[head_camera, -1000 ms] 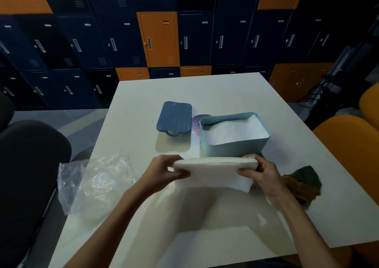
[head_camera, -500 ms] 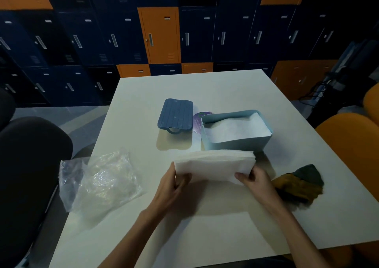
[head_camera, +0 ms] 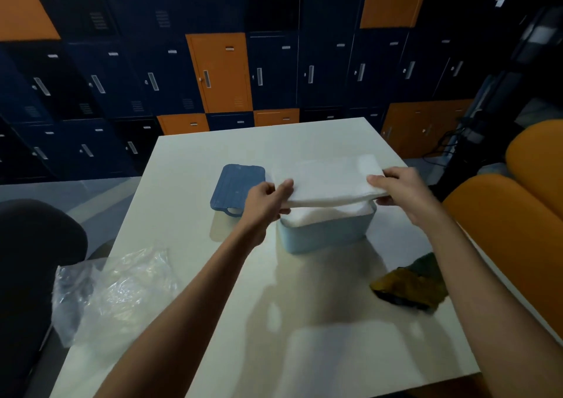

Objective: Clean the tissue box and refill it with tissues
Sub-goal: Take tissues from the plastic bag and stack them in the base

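Tissue box (head_camera: 323,233) stands open at mid-table, just right of its blue lid (head_camera: 236,186), with tissues already inside. Your left hand (head_camera: 265,199) and right hand (head_camera: 396,187) each pinch one end of the tissue stack (head_camera: 329,181). You have carried the stack forward from in front of the box to just above its rim.

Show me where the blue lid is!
In the head view, the dark blue lid lies on the table, left of the light blue box, partly behind the left hand.
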A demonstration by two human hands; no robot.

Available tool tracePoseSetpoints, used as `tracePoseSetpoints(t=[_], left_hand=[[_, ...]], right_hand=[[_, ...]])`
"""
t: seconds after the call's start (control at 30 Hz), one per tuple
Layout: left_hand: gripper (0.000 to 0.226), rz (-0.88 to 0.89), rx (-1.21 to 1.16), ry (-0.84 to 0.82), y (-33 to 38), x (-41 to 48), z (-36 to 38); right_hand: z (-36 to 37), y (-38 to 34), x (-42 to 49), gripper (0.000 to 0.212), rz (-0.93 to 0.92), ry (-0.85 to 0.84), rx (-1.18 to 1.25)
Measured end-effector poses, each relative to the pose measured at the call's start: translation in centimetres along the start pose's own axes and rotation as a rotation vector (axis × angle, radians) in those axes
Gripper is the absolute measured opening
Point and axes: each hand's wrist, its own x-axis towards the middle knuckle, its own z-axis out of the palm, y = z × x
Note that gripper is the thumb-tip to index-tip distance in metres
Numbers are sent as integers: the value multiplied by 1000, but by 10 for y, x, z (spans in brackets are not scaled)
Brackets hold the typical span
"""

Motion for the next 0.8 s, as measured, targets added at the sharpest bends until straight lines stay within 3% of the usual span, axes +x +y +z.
tracePoseSetpoints(t=[0.2,0.47,0.7,0.8], left_hand=[[43,-42,343,148,-20,10,14],[40,17,830,270,-17,7,19],[57,79,878,276,-19,7,15],[47,151,861,234,-17,14,1]], right_hand=[[11,14,15,47,71,6,-275],[14,13,16,35,-10,-20,-501],[15,7,20,39,-94,-10,-706],[11,0,26,40,-191,9,-744]])
